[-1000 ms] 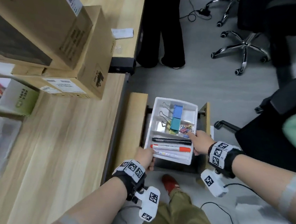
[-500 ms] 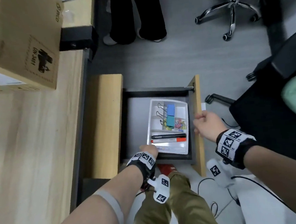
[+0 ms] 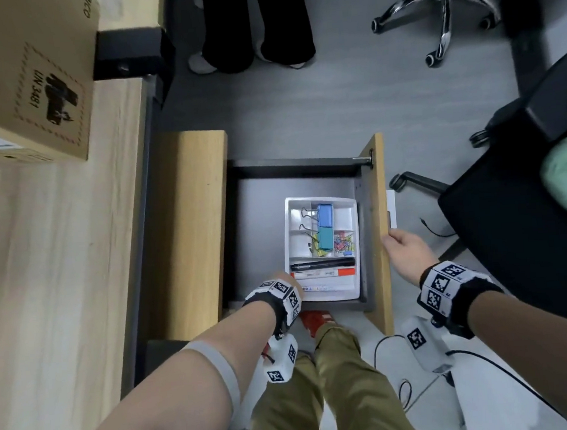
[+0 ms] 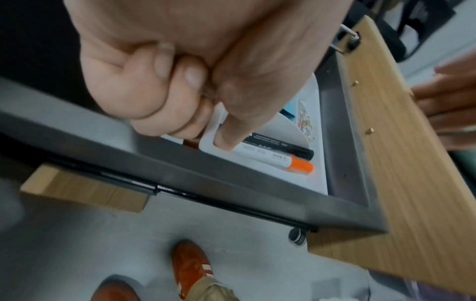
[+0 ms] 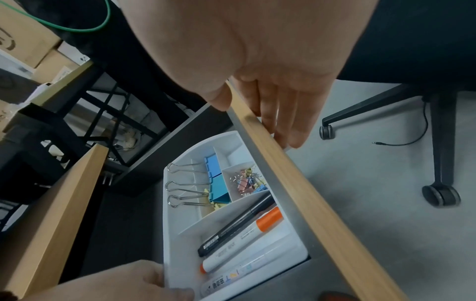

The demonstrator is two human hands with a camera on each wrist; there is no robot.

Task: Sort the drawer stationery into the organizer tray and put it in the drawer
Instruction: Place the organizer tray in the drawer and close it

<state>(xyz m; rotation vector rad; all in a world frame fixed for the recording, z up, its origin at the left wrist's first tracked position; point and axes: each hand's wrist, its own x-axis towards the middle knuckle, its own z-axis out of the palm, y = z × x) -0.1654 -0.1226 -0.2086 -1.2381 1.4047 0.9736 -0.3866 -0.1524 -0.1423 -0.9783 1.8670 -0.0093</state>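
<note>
Grey office floor, desk drawer (image 3: pixel 260 233) pulled open. Organizer tray (image 3: pixel 328 297) sat inside against drawer front (image 3: pixel 377 208). Left hand (image 4: pixel 180 61) pinched the tray's near corner; right hand (image 3: pixel 407 256) rested straight-fingered on the front.

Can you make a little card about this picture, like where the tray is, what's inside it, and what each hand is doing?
Tray place: white organizer tray lies in the open drawer
Inside it: binder clips, small coloured clips, black marker, orange-capped marker
Left hand: pinches the tray's near corner
Right hand: rests on the wooden drawer front, fingers straight
</note>
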